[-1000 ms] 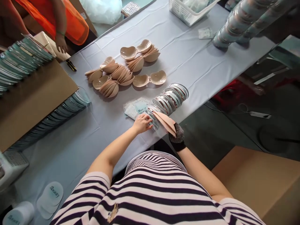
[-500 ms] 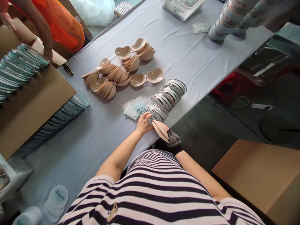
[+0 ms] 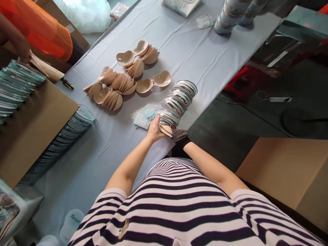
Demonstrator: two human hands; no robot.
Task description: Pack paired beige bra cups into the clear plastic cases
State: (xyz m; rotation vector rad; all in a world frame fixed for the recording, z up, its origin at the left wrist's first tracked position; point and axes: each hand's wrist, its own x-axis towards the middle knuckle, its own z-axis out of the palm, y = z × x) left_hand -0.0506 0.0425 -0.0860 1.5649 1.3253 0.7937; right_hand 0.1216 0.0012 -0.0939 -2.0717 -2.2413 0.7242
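Note:
A beige stick-on bra [image 3: 166, 130], its cups folded together, is at the near end of a row of clear round cases [image 3: 176, 102] lying on their edges. My bare left hand [image 3: 154, 130] grips it from the left, its fingertips against the nearest case. Gripping its other side is my right hand [image 3: 178, 134], in a dark dotted glove with fingers partly hidden. Printed cards [image 3: 145, 117] lie fanned just left of the row. Beyond them, several more beige bras [image 3: 118, 89] sit in overlapping bunches, and one bra [image 3: 153, 82] lies opened out with its shiny inside up.
At left stands a cardboard box [image 3: 38, 126] beside rows of clear cases [image 3: 61, 143]. A co-worker's hand [image 3: 22, 48] is behind it, near a cutter knife [image 3: 67, 83]. A white basket [image 3: 180, 7] and stacked cases [image 3: 228, 17] are far back; a large carton [image 3: 279, 171] stands right.
The folded bra has moved up and left, from beside the table edge to the end of the row. My right hand came with it, closer to my left. The view has shifted slightly.

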